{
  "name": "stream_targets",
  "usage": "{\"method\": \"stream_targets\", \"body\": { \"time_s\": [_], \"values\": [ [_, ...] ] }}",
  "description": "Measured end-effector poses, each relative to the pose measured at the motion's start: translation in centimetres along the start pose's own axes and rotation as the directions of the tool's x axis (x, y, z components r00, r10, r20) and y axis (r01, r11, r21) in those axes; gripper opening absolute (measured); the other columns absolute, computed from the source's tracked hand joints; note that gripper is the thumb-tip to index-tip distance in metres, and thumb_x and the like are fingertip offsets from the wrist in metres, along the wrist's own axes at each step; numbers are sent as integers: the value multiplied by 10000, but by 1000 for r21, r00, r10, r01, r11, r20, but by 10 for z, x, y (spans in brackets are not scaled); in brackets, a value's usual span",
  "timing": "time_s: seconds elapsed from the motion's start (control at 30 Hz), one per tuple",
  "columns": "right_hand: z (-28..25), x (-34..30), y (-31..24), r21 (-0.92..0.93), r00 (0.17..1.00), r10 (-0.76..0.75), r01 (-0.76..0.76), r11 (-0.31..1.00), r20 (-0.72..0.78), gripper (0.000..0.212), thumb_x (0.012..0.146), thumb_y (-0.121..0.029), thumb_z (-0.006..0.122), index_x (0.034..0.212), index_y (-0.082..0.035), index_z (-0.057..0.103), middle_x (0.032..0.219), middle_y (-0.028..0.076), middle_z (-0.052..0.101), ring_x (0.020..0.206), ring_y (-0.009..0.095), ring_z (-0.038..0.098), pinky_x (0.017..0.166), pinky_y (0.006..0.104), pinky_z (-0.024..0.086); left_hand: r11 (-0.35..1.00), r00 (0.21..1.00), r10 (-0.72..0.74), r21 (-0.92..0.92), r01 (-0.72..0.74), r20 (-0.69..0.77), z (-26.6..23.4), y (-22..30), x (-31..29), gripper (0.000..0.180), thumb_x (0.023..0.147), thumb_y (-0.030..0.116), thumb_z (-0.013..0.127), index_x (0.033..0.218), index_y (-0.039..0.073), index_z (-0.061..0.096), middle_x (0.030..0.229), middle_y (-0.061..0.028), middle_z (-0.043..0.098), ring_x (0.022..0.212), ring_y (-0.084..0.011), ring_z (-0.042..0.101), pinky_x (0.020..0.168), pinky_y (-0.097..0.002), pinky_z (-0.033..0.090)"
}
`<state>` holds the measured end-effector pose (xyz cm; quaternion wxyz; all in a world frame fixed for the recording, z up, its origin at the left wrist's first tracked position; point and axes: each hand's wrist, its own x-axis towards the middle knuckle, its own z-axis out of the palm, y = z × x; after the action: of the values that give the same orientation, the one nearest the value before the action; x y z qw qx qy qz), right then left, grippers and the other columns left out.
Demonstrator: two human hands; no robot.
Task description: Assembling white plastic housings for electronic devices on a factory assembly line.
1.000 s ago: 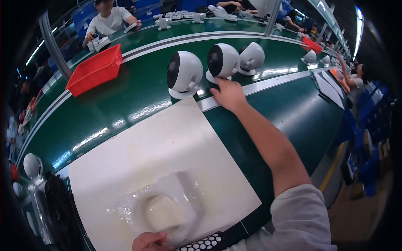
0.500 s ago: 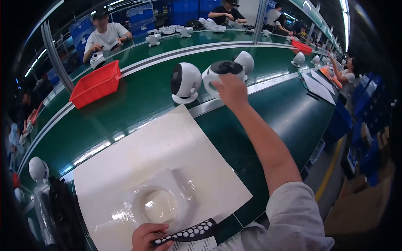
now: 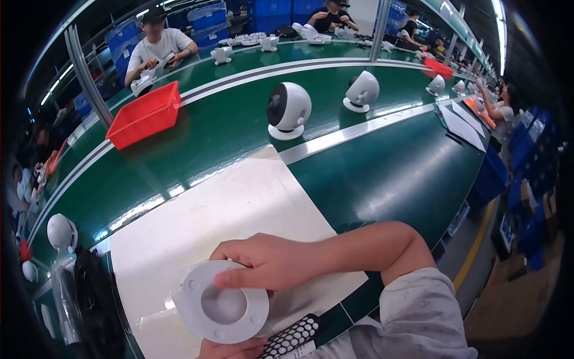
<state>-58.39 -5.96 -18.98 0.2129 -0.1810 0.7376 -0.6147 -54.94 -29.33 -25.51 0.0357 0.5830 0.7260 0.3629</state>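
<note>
My right hand (image 3: 269, 263) grips a white round-bodied camera, turned so that its ring-shaped base (image 3: 194, 299) faces up. The ring has small round recesses around a hollow middle. At the lower edge my left hand (image 3: 236, 348) lies against the near side of the base. Its fingers are closed on a black strip with rows of white dots (image 3: 293, 336). Under the camera is a white block in clear plastic (image 3: 161, 308), mostly covered, on a pale board (image 3: 239, 191). A printed paper (image 3: 302, 351) lies beneath the strip.
White cameras (image 3: 289, 110) (image 3: 362, 91) stand on the green conveyor, near a red bin (image 3: 146, 116). Another white camera (image 3: 61, 232) and black cables (image 3: 95, 293) are at left. Papers (image 3: 461, 127) lie at right. Co-workers (image 3: 160, 45) sit across the line.
My right hand has brought the camera from the conveyor down to the block and turned its base upward. The left hand has shifted slightly right and down with the dotted strip.
</note>
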Motion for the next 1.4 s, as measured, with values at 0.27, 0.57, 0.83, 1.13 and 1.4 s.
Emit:
{"method": "stream_targets", "body": {
  "time_s": [0.27, 0.57, 0.83, 1.13, 1.4],
  "values": [
    [-154, 61, 115, -937, 735, -587, -217, 273, -341, 224, 823, -238, 500, 899, -43, 580, 907, 120, 580, 863, 278, 544, 742, 333, 434, 993, 998, -29, -115, 24, -47, -9, -8, -2, 191, 619, 116, 606, 806, 78, 608, 860, -93, 627, 787, -268, 607, 678, -372, 469],
    [-196, 69, 138, -634, 431, -507, -691, 346, -746, 275, 791, -248, 503, 1026, -108, 529, 1011, 72, 512, 1013, 206, 449, 882, 437, 264, 982, 996, -84, -168, 80, -19, -10, -20, -18, 157, 623, 125, 599, 772, 79, 615, 844, -92, 629, 810, -276, 601, 725, -404, 451],
    [-137, 4, 129, -913, 479, -817, -386, 133, -321, 158, 679, -65, 573, 827, -103, 610, 747, 51, 567, 749, 234, 536, 657, 359, 409, 980, 980, 49, -178, -84, -193, -16, -27, -15, 272, 533, -11, 673, 761, 34, 533, 755, -121, 631, 569, -208, 604, 501, -251, 479],
    [-79, -60, 129, -796, 668, -442, -434, 423, -599, 296, 805, -222, 525, 1019, -20, 551, 1089, 144, 520, 992, 326, 479, 851, 376, 382, 971, 942, -68, -237, -12, -329, -23, 1, -22, 158, 581, -19, 588, 736, -23, 555, 758, -144, 627, 613, -203, 610, 559, -252, 482],
    [56, -71, 30, -655, 673, -455, -58, 753, -583, 363, 700, -151, 655, 1013, -5, 545, 1020, 140, 565, 933, 294, 540, 798, 351, 426, 962, 902, -197, -252, 103, -384, -23, -4, -17, 200, 633, 45, 692, 814, 19, 610, 703, -109, 605, 573, -201, 585, 492, -249, 438]
  ]
}}
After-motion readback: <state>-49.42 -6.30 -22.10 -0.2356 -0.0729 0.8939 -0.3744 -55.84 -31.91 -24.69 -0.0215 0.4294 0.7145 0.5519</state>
